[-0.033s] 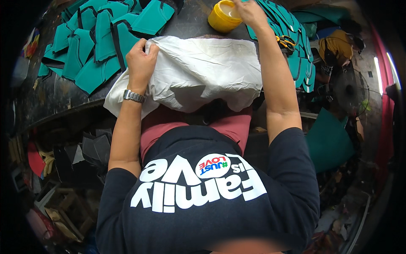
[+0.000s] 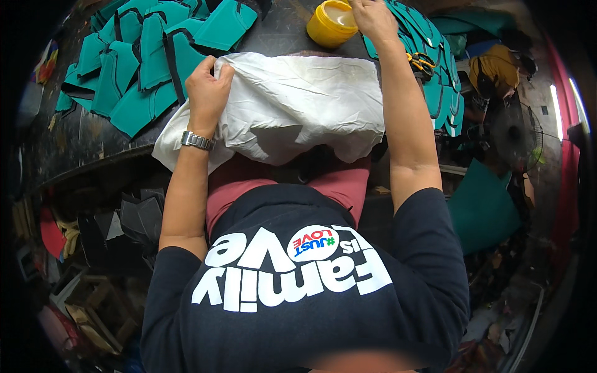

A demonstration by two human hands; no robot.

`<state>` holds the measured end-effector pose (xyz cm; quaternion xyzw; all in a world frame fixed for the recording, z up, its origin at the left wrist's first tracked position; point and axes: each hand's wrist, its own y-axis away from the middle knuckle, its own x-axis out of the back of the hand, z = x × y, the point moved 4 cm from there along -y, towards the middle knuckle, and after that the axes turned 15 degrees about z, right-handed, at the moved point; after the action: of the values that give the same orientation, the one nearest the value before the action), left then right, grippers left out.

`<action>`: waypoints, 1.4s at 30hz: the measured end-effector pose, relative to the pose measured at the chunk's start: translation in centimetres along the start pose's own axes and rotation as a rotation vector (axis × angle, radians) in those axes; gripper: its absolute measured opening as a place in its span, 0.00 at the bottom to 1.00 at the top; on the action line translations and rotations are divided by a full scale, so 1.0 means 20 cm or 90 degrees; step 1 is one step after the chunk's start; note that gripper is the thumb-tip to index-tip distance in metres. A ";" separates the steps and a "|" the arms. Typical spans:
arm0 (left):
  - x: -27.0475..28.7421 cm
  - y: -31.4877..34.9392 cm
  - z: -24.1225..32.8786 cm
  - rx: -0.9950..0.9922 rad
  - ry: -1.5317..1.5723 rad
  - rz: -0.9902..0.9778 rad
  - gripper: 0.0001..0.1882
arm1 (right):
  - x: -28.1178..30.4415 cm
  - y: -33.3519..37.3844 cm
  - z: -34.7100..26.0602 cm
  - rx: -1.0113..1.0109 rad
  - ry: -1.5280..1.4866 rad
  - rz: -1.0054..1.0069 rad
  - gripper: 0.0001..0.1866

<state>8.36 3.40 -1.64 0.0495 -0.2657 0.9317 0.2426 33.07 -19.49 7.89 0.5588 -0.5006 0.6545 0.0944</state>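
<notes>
open yel tub, whitish contents inside, R hand nr rim

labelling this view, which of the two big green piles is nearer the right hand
The pile on the right, beside the right hand; the other pile lies left, nearer the left hand.

The cloth I grip is white; the tub is yellow, its contents milky. The pieces to my left are teal with black bands, the stack to my right teal with dark edges. My shirt is black with white lettering and a red, blue and green print, my legwear dusty red, the scissors yellow and black, my watch silver
</notes>
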 end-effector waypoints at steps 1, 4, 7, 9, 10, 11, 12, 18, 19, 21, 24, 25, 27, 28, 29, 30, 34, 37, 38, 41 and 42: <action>0.00 0.00 0.00 0.000 0.002 0.004 0.13 | 0.01 0.01 0.01 -0.122 0.076 -0.012 0.26; 0.00 0.00 0.00 -0.005 -0.018 -0.009 0.13 | 0.02 0.08 -0.02 -0.157 0.193 -0.173 0.28; 0.00 0.00 0.00 -0.016 0.013 -0.008 0.14 | 0.05 0.28 0.01 -0.213 0.022 -0.293 0.41; 0.00 0.01 -0.01 -0.001 0.006 -0.023 0.14 | 0.12 0.51 0.04 -0.356 -0.259 -0.267 0.47; 0.00 0.01 -0.01 0.005 0.000 -0.030 0.14 | 0.15 0.63 0.04 -0.360 -0.363 -0.224 0.46; 0.00 0.01 -0.01 0.004 -0.008 -0.036 0.14 | 0.18 0.74 0.05 -0.371 -0.452 -0.171 0.46; 0.00 0.01 0.00 -0.006 0.013 -0.047 0.15 | 0.19 0.85 0.05 -0.312 -0.340 -0.139 0.45; 0.00 -0.02 0.04 0.025 -0.018 -0.188 0.20 | 0.19 1.08 0.11 -0.163 0.111 -0.129 0.50; 0.00 -0.02 0.05 0.016 -0.003 -0.209 0.21 | 0.19 1.07 0.12 -0.150 0.127 -0.160 0.51; 0.01 -0.02 0.04 0.048 -0.012 -0.241 0.21 | 0.18 1.03 0.10 -0.099 0.143 -0.167 0.51; -0.01 -0.02 0.00 0.135 0.053 -0.244 0.19 | 0.16 1.00 0.01 -0.034 0.159 -0.188 0.53; 0.00 -0.03 -0.01 0.106 0.062 -0.219 0.18 | 0.15 0.99 -0.04 -0.014 0.144 -0.181 0.54; 0.00 -0.02 -0.03 0.104 0.052 -0.186 0.17 | 0.12 0.99 -0.15 0.010 0.141 -0.182 0.55; 0.00 -0.01 -0.03 0.085 0.050 -0.170 0.17 | 0.10 0.99 -0.21 0.021 0.122 -0.181 0.56; 0.01 0.00 -0.03 0.075 0.049 -0.160 0.16 | 0.08 0.99 -0.28 0.033 0.110 -0.167 0.56; 0.01 0.00 -0.04 0.071 0.051 -0.152 0.14 | 0.07 1.00 -0.35 0.045 0.102 -0.153 0.56; 0.01 0.01 -0.03 0.036 0.040 -0.119 0.15 | 0.00 0.98 -0.61 0.079 0.041 -0.105 0.58; 0.01 0.01 -0.02 0.002 0.028 -0.092 0.16 | -0.02 0.97 -0.74 0.113 0.001 -0.095 0.58; 0.01 0.01 -0.01 -0.013 0.027 -0.084 0.16 | -0.02 0.96 -0.76 0.119 -0.017 -0.098 0.58; 0.01 0.00 -0.03 0.029 0.040 -0.078 0.16 | 0.01 0.95 -0.73 0.129 -0.093 -0.131 0.53; 0.01 0.00 -0.04 0.030 0.055 -0.077 0.16 | 0.03 0.96 -0.70 0.134 -0.134 -0.152 0.51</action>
<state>8.23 3.80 -2.27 0.0311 -0.2297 0.9225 0.3086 10.94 -18.34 -0.43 0.6862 -0.3665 0.6255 0.0596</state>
